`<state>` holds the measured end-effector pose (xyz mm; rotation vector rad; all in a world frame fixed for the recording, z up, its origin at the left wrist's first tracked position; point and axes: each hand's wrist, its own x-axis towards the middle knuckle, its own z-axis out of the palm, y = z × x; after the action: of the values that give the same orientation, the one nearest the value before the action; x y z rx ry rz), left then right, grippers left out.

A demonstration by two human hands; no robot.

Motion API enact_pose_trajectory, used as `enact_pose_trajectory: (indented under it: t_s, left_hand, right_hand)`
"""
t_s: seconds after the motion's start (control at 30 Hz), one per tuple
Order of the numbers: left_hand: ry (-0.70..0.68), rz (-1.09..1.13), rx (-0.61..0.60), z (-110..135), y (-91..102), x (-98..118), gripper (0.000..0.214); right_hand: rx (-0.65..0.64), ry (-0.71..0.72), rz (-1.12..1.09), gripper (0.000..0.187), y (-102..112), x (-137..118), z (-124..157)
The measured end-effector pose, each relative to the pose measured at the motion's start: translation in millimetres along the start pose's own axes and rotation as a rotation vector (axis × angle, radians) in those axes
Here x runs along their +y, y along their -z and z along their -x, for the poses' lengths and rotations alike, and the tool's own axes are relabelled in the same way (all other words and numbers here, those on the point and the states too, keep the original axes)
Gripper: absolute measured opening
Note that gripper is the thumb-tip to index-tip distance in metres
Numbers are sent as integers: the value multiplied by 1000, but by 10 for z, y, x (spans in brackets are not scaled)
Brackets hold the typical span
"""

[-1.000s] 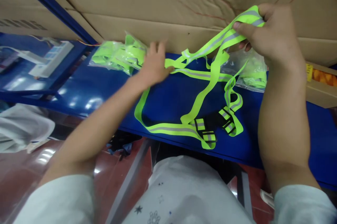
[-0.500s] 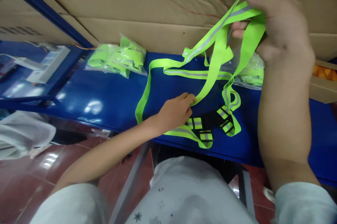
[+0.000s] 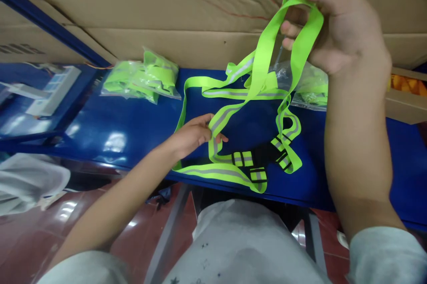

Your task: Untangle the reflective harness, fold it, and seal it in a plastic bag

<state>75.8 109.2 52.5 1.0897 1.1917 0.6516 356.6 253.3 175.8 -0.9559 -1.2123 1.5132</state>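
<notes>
Leftward since the earlier frame comes my left grip, now closed on one strand of the reflective harness, while my right grip pinches a raised loop between thumb and fingers. Most of the harness lies on the glossy blue desk, and around it I see cardboard behind, bagged straps, a power strip leftward and red floor tiles below.

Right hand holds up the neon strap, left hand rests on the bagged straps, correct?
No: in the head view, the left hand grips the neon strap lower down, away from the bagged straps. The right hand does hold it up.
</notes>
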Motion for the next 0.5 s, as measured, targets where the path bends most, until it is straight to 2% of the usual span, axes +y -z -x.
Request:
enact_pose_trajectory:
  t_s: [0.07, 0.13, 0.27, 0.37, 0.43, 0.5]
  left_hand:
    - [-45, -131, 42, -21, -10, -1, 42]
    - [-124, -420, 97, -36, -64, 13, 44]
    - [-192, -883, 113, -53, -300, 113, 71]
    - [-197, -1014, 90, -125, -477, 220, 76]
    - [-245, -1031, 139, -234, -516, 289, 67]
    - [-331, -1028, 237, -390, -467, 355, 51]
  right_hand:
    - [-14, -12, 28, 23, -10, 4, 4]
    - [-18, -29, 97, 19, -33, 8, 15]
    - [-78, -30, 172, 15, -108, 0, 70]
    - [-162, 39, 193, 16, -165, -16, 138]
    - [-213, 87, 243, 20, -181, -27, 182]
    - [-255, 107, 293, 22, -168, -37, 219]
